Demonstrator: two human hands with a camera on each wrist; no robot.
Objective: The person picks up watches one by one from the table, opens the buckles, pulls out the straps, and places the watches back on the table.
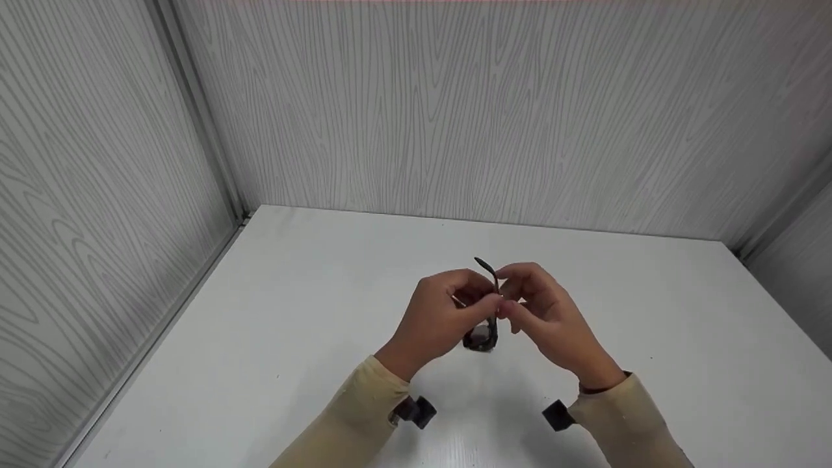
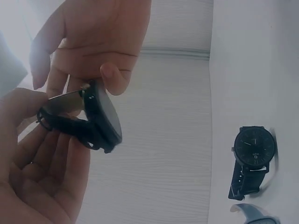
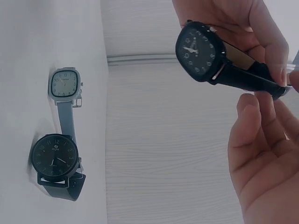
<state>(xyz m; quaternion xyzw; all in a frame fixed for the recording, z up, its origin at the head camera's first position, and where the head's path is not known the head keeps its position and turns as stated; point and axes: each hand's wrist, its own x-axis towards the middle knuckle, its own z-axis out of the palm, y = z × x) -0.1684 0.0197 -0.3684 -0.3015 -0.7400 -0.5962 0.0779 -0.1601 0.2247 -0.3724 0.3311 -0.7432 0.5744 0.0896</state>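
Both hands meet over the table around a black wristwatch (image 1: 480, 338). Its dial hangs below the fingers, and one dark strap end sticks up above them. My left hand (image 1: 442, 315) grips the strap with thumb and curled fingers. Beside it, my right hand (image 1: 552, 312) has thumb and index finger at the same strap; their exact contact is partly hidden. The right wrist view shows the rounded dark dial (image 3: 198, 51) with pale numerals and the strap (image 3: 247, 79) running to the fingertips. Seen from the left wrist, the watch case (image 2: 103, 116) is nearly edge-on.
On the white surface lie a second black watch (image 3: 55, 156) with a round dial and a grey-blue watch (image 3: 64, 85) with a squarish pale dial. Neither shows in the head view. Wood-grain panels (image 1: 442, 110) enclose the white table (image 1: 325, 273) at the back and sides.
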